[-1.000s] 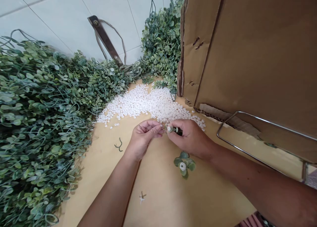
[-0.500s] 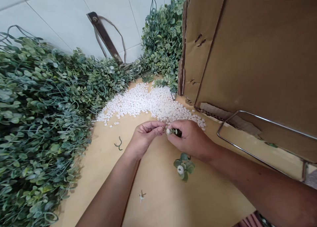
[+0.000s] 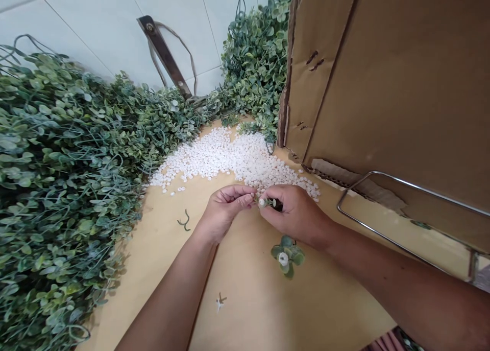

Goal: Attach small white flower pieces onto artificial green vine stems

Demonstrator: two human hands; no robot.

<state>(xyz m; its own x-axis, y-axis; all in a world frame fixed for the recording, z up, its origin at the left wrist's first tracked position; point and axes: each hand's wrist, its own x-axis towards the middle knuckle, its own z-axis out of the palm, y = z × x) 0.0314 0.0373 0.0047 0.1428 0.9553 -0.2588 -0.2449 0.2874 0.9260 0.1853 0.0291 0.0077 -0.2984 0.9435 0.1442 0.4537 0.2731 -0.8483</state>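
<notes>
Above the tan work surface (image 3: pixel 245 295), my left hand (image 3: pixel 225 210) and my right hand (image 3: pixel 293 210) meet almost fingertip to fingertip. My right hand is closed round an artificial leaf sprig (image 3: pixel 271 203), with a small white bead (image 3: pixel 262 202) on it at the fingertips. In a pinch at the sprig's end are my left thumb and finger; the exact part they grip is too small to make out. Below the right hand hangs a leaf cluster (image 3: pixel 288 254) with a white bead (image 3: pixel 283 259) at its centre; whether it joins the held sprig is hidden.
White beads (image 3: pixel 225 157) lie heaped beyond my hands. Artificial foliage (image 3: pixel 69 167) is piled along the left, and more foliage (image 3: pixel 256 65) stands at the back. A cardboard box (image 3: pixel 394 85) and a metal wire frame (image 3: pixel 377 226) occupy the right. Stem scraps (image 3: pixel 185 220) lie nearby.
The whole view has shifted very slightly. Both hands keep the same grip, and the hanging leaf cluster has turned a little.
</notes>
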